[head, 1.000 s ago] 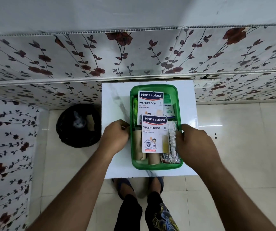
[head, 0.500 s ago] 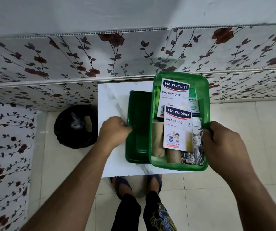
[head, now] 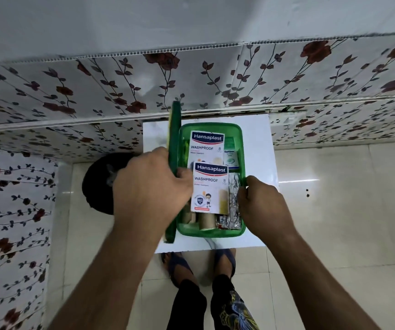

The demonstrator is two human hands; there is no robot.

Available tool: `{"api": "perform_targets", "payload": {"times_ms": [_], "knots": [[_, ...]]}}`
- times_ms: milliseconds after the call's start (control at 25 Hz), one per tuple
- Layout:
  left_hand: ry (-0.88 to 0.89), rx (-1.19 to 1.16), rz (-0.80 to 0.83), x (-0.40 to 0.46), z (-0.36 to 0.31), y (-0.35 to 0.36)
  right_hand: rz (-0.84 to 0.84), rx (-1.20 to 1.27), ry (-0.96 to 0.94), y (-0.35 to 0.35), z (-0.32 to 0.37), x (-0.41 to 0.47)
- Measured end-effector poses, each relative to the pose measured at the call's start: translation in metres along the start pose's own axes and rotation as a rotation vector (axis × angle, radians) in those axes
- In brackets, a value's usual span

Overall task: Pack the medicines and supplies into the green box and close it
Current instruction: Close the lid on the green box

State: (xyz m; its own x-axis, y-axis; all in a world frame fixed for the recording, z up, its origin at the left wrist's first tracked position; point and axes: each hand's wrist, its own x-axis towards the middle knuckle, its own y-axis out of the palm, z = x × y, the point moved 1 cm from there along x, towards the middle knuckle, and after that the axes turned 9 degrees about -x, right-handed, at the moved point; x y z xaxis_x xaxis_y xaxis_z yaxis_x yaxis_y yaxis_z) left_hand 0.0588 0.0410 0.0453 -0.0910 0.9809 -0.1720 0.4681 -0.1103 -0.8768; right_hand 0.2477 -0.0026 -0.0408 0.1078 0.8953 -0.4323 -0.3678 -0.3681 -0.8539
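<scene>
Left hand (head: 152, 186) grips upright lid (head: 175, 148) beside green box (head: 239, 231), apparently touching.

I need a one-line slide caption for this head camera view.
Left hand holds the green lid on edge beside the packed green box; right hand steadies it.

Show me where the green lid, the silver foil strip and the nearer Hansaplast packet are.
green lid (head: 174, 148), head view, on its upright edge above the left hand.
silver foil strip (head: 234, 198), head view, on the crinkled middle of the foil.
nearer Hansaplast packet (head: 211, 186), head view, on the white front under WASHPROOF.
</scene>
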Motion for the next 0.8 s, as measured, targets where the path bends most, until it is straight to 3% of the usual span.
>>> {"api": "perform_targets", "payload": {"times_ms": [120, 280, 480, 600, 680, 800], "knots": [[0.073, 0.096, -0.018, -0.012, -0.027, 0.024, 0.091, 0.255, 0.082, -0.002, -0.009, -0.001], [0.062, 0.105, -0.084, -0.023, -0.045, 0.056, 0.061, 0.609, 0.255, -0.009, -0.022, -0.002], [0.070, 0.092, 0.040, -0.030, -0.056, 0.086, 0.058, 0.797, 0.321, -0.019, -0.027, 0.007], [0.104, -0.124, -0.111, -0.017, -0.032, 0.069, -0.005, 0.769, 0.287, -0.023, -0.025, 0.011], [-0.082, -0.367, -0.130, 0.002, 0.005, 0.060, -0.049, 0.713, 0.246, -0.023, -0.017, 0.011], [-0.432, -0.699, 0.175, 0.020, 0.045, 0.065, 0.010, 0.694, 0.216, -0.018, 0.000, 0.010]]}}
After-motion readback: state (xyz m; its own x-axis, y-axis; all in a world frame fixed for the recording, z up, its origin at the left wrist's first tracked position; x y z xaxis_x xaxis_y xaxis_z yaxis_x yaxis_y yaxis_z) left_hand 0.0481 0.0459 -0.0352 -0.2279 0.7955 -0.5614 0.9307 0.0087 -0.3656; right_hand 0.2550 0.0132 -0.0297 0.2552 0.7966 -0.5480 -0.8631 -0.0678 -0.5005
